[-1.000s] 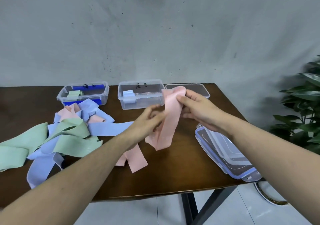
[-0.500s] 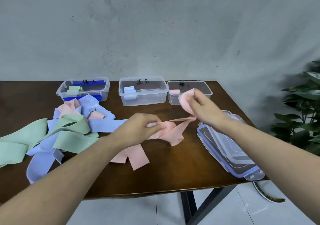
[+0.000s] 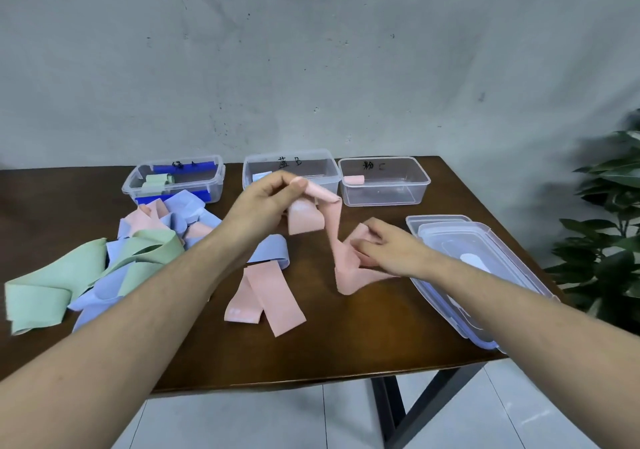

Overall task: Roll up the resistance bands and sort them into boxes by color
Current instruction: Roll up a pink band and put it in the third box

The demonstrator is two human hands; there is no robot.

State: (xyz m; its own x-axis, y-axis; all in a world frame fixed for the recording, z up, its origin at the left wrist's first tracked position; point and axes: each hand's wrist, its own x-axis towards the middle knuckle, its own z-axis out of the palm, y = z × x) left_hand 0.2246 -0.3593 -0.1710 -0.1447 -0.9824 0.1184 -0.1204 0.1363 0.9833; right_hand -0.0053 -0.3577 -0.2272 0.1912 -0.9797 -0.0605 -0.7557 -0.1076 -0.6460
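- Head view, hands first: our left hand (image 3: pixel 268 194) is raised above the table (image 3: pixel 346 344), fingers curled and pinching one end of a pink band (image 3: pixel 341 261).
- From that pinch the pink band hangs down in a twisted strip to the tabletop, where our right hand (image 3: pixel 384 246) lies over its other end, fingers bent and gripping the fabric against the wood.
- We see a second pink band (image 3: pixel 270 301) lying flat and loose nearer the front edge, just below a blue band (image 3: pixel 272 256).
- To the left lies a heap of loose bands (image 3: pixel 104 265), green, blue and pink tangled together.
- Along the back edge stand three clear boxes: the left box (image 3: pixel 173 180) holds rolled green bands and some dark blue pieces, the middle box (image 3: pixel 311 171) holds a pale blue roll partly hidden behind our left hand, and the right box (image 3: pixel 384 182) holds one pink roll (image 3: pixel 353 180).
- Stacked lids (image 3: pixel 485 275) rest at the table's right edge, touching our right forearm's side.
- A leafy plant (image 3: pixel 609 227) stands beyond the table on the right.
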